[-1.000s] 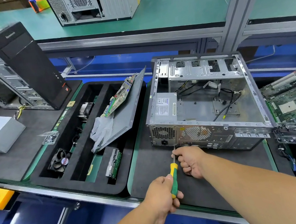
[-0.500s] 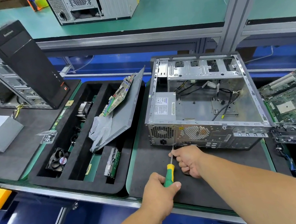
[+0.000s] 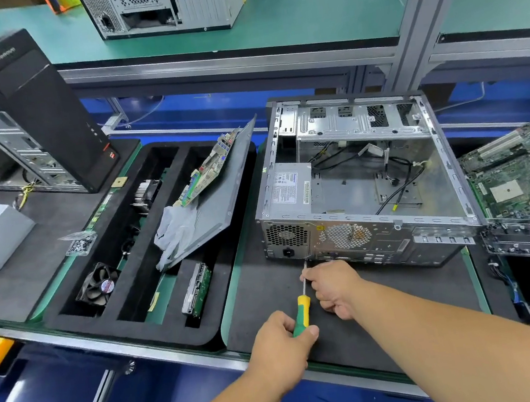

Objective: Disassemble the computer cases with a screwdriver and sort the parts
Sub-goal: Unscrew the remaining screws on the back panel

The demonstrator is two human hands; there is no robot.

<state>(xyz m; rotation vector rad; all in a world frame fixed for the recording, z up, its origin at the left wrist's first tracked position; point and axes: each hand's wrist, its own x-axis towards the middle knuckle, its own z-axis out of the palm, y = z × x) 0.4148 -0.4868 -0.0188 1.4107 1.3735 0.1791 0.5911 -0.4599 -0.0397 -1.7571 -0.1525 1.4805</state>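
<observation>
Change: both hands barely shifted.
Grip: left hand (image 3: 281, 350) clenched the screwdriver (image 3: 300, 314) handle; right hand (image 3: 334, 289) pinched its shaft.
Risk: tip could slip off the computer case (image 3: 363, 238) screw beyond the fingertips, if tilted.

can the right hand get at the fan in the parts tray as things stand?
Probably not directly: the right hand steadies the screwdriver shaft at the case, and the fan lies far left, past the left hand.
</observation>
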